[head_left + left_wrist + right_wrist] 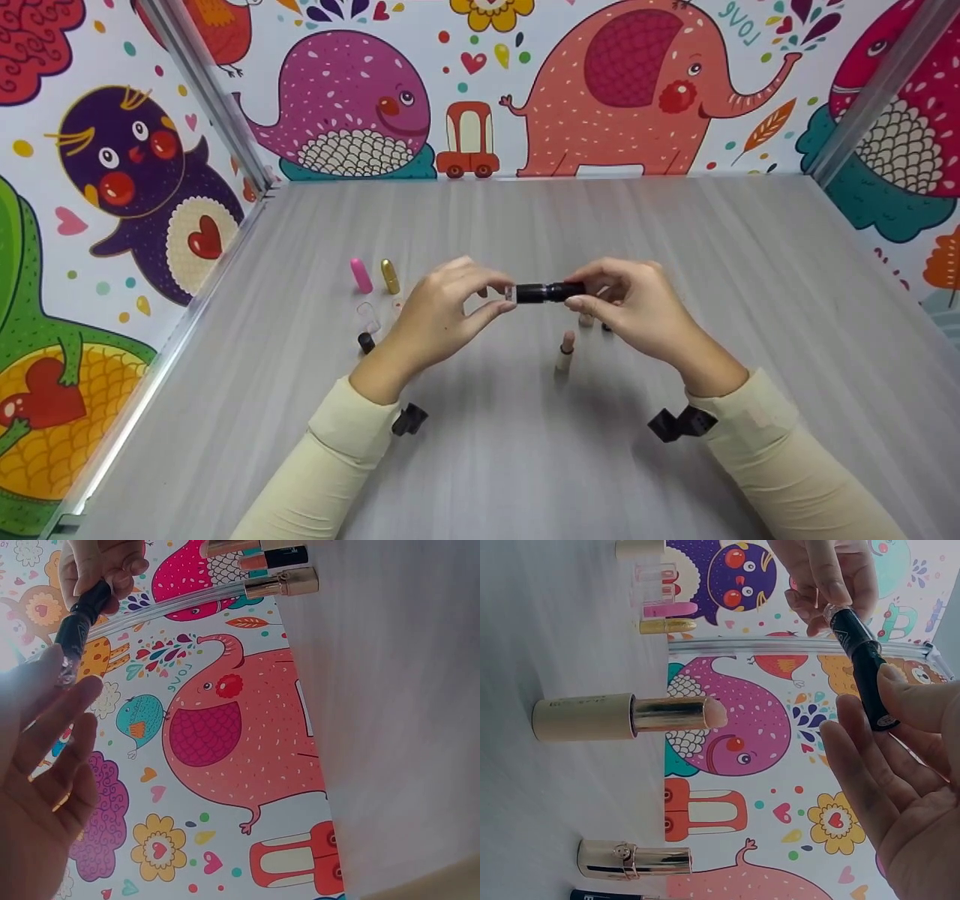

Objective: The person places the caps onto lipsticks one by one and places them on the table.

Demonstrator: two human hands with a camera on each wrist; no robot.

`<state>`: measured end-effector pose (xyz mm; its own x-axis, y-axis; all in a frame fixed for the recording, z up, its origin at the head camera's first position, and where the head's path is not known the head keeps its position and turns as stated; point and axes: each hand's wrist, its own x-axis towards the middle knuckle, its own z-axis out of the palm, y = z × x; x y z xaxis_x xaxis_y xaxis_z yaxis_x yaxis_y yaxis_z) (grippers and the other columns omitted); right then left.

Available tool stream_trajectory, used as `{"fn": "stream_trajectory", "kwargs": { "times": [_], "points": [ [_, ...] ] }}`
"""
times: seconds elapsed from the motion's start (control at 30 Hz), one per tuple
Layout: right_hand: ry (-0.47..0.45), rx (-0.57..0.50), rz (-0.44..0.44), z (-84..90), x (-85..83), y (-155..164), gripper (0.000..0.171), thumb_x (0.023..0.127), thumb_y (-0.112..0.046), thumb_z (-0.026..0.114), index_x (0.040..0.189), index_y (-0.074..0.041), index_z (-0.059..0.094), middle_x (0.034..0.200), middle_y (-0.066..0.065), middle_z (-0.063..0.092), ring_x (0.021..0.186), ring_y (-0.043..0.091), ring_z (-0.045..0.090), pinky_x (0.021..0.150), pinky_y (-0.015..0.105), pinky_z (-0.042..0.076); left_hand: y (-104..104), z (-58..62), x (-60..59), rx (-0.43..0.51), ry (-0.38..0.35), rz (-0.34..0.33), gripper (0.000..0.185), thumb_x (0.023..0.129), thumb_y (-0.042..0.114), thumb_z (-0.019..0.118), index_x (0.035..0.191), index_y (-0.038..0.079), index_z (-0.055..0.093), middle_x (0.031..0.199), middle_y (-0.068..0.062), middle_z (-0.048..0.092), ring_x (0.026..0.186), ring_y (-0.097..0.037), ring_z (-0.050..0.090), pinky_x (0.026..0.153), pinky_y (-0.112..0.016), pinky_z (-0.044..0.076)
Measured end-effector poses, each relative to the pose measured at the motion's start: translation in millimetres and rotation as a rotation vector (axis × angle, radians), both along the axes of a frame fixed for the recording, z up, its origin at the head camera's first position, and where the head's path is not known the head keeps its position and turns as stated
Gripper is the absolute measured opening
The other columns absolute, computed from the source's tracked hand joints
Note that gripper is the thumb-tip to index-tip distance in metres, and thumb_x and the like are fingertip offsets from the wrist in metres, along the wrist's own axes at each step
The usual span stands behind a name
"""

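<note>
A slim black lipstick tube (532, 293) with a clear end is held level above the table between both hands. My left hand (450, 307) pinches the clear end between thumb and fingertips. At the other end, the black part is gripped by the thumb and fingers of my right hand (637, 307). A narrow shiny band divides the tube (862, 664) near its middle. Below the right hand, an uncapped lipstick (565, 354) with a cream base and pinkish-nude tip stands upright. A gold lipstick (604, 859) stands behind it, partly hidden by the right hand in the head view.
To the left on the grey table (495, 465) stand a pink bullet-shaped tube (361, 275), a gold one (390, 277), a clear cap (367, 316) and a black piece (366, 343) partly behind the left wrist. Cartoon-printed panels (480, 75) border the table.
</note>
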<state>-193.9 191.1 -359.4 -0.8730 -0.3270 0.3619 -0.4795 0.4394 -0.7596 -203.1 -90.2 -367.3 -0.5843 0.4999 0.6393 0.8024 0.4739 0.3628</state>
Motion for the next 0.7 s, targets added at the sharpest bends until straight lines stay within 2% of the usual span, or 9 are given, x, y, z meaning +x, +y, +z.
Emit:
{"fn": "stream_trajectory", "kwargs": {
  "times": [0.17,0.47,0.6,0.7],
  "points": [
    [0.002,0.003,0.036,-1.7,-0.8,-1.6,0.019,0.092,-0.011,0.085,0.110,-0.010,0.081,0.097,0.001,0.080,0.073,0.023,0.073,0.068,0.025,0.059,1.6,0.4,1.8,-0.003,0.022,-0.011,0.020,0.096,0.022,0.082,0.113,0.010,0.080,0.100,-0.001,0.078,0.091,-0.019,0.069,0.082,-0.033,0.057],
    [-0.002,-0.004,0.082,-4.0,-2.3,-0.6,0.022,0.089,-0.009,0.088,0.110,-0.010,0.081,0.095,0.002,0.079,0.072,0.020,0.073,0.065,0.025,0.059,2.8,2.5,3.8,0.029,0.064,-0.029,0.016,0.096,0.018,0.082,0.110,0.010,0.080,0.101,0.001,0.079,0.089,-0.018,0.068,0.081,-0.032,0.057],
    [-0.001,-0.011,0.097,-3.9,-1.8,0.0,0.024,0.087,-0.005,0.088,0.110,-0.009,0.081,0.096,0.003,0.079,0.073,0.019,0.074,0.064,0.025,0.059,4.4,3.8,5.6,0.028,0.057,-0.025,0.016,0.097,0.019,0.082,0.110,0.011,0.080,0.101,0.002,0.079,0.090,-0.015,0.067,0.082,-0.031,0.057],
    [0.036,0.005,0.099,-4.1,-1.4,0.2,0.024,0.087,-0.004,0.089,0.109,-0.009,0.082,0.096,0.001,0.079,0.075,0.015,0.074,0.067,0.024,0.060,5.2,4.5,6.8,0.026,0.044,-0.019,0.016,0.097,0.020,0.081,0.110,0.011,0.081,0.100,0.002,0.079,0.090,-0.014,0.067,0.082,-0.030,0.057]
  ]
}}
